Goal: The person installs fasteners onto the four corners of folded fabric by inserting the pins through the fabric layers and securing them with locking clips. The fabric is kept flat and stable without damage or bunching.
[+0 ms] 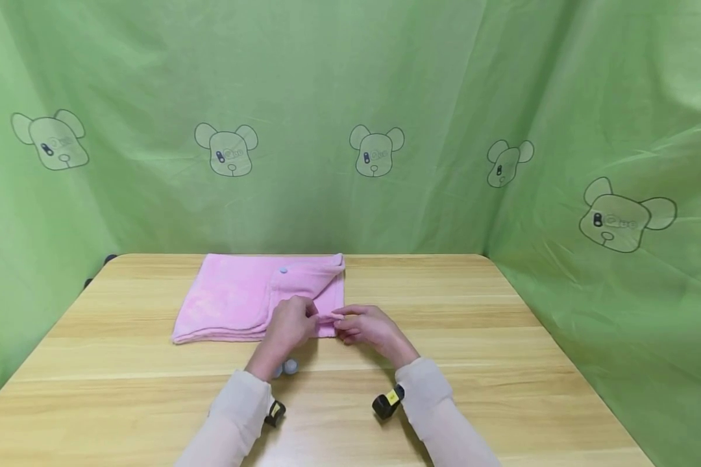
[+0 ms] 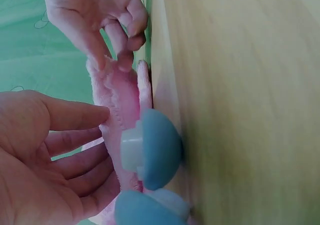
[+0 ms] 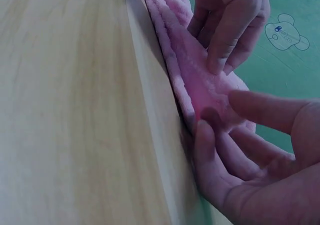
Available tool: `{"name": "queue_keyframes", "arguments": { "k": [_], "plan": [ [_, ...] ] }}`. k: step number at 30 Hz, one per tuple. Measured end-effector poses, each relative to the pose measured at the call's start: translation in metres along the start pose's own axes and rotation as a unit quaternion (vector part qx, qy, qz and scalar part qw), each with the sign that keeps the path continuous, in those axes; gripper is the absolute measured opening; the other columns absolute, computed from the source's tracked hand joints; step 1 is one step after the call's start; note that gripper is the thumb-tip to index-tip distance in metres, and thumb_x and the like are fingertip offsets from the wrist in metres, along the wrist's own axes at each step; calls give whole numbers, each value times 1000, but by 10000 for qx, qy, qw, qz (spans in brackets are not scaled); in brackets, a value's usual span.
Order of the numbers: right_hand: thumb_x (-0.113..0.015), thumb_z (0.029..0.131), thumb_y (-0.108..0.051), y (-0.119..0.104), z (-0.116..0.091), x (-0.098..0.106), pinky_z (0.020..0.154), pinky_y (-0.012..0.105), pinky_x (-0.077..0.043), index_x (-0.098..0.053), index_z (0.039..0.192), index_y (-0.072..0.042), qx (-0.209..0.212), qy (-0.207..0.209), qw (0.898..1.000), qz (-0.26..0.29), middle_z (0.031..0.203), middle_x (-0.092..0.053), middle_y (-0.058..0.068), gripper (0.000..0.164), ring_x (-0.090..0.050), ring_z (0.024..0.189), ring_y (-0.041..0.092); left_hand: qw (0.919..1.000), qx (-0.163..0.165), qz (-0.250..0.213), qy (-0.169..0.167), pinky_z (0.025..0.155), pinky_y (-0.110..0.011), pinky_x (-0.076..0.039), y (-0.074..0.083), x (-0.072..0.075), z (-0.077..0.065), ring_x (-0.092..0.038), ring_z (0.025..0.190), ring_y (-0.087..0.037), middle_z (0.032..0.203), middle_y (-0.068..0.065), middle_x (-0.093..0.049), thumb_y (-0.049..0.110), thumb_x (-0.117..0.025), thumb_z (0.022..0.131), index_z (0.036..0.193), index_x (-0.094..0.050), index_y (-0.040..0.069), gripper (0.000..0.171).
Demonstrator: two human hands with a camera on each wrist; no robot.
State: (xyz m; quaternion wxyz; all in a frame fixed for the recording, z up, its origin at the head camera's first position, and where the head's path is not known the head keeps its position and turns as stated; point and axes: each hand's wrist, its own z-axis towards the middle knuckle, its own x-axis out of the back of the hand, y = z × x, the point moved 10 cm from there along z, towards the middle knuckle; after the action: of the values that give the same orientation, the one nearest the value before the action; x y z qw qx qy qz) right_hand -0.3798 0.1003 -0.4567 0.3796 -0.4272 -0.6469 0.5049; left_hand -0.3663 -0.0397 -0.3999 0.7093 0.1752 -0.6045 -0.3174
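Note:
A pink plush cloth (image 1: 230, 292), folded in layers, lies toward the back of the table. My left hand (image 1: 292, 321) pinches a raised edge of it between thumb and fingers. Just to the right, my right hand (image 1: 370, 327) holds the same edge near the corner, its thumb on one face and fingertips on the other. In the right wrist view a gap opens between the lifted layer (image 3: 220, 85) and the layer beneath. One blue-grey, round-capped piece (image 1: 283, 270) sits on top of the cloth. Two mushroom-shaped ones (image 2: 162, 147) stand on the table beside my left wrist.
The wooden table (image 1: 491, 363) has its back edge just behind the cloth. Green curtains (image 1: 304, 65) with printed bear heads hang behind and at both sides. Black wrist devices (image 1: 387, 403) are strapped at both cuffs.

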Motion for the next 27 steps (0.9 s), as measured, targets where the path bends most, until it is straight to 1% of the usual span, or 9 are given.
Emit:
{"name": "queue_keyframes", "arguments": {
  "k": [3,5,7,10,14,18,21,27],
  "plan": [
    [-65,89,-3,-3,0,4,71,33,-57,-63,113,10,136,251,9996,-16,94,-69,21,28,-65,80,27,9999,79,-47,-99,51,-28,-48,0,-1,0,-53,56,-14,65,1,-60,7,-73,83,78,-70,7,6],
    [-65,90,-6,-3,0,7,72,32,-57,-64,111,9,143,376,9992,-12,94,-69,20,25,-65,81,27,9999,20,-101,-99,51,-28,-49,2,-1,-1,-53,55,-14,67,0,-62,6,-74,81,80,-71,6,3],
    [-65,91,-8,-3,-1,7,72,33,-57,-65,110,8,157,448,9989,-52,95,-69,20,25,-65,82,29,9998,-83,-166,-50,53,-29,-49,5,0,-1,-54,55,-13,69,-1,-65,5,-75,80,83,-72,6,3],
    [-65,91,-9,-3,-1,8,73,34,-57,-65,111,7,168,488,9987,-46,97,-69,21,26,-65,85,31,9992,-274,-267,72,59,-31,-51,10,0,0,-57,60,-13,76,-2,-69,6,-75,80,88,-74,5,8],
    [-66,90,-9,-4,-1,7,74,36,-57,-66,110,7,188,521,9985,-8,98,-69,21,25,-65,85,33,9988,-328,-308,164,64,-33,-52,11,-1,2,-59,65,-12,81,-1,-71,10,-75,83,91,-75,6,9],
    [-67,90,-9,-4,0,8,74,36,-57,-65,110,7,188,552,9983,-3,96,-69,21,26,-65,83,33,9990,-278,-322,164,60,-31,-50,10,-2,1,-56,60,-11,76,0,-70,12,-76,83,88,-75,7,7],
    [-67,90,-9,-4,0,8,74,37,-57,-66,110,8,186,557,9983,1,96,-69,22,26,-65,83,33,9988,-301,-324,193,58,-31,-49,9,-3,2,-54,57,-10,71,2,-68,12,-76,83,84,-75,8,5],
    [-67,90,-9,-4,1,8,73,36,-57,-66,109,7,184,541,9984,-22,95,-70,21,25,-65,82,31,9983,-431,-247,314,60,-32,-50,10,-3,2,-55,59,-11,68,3,-67,12,-77,82,79,-74,8,6]
  ]
}}
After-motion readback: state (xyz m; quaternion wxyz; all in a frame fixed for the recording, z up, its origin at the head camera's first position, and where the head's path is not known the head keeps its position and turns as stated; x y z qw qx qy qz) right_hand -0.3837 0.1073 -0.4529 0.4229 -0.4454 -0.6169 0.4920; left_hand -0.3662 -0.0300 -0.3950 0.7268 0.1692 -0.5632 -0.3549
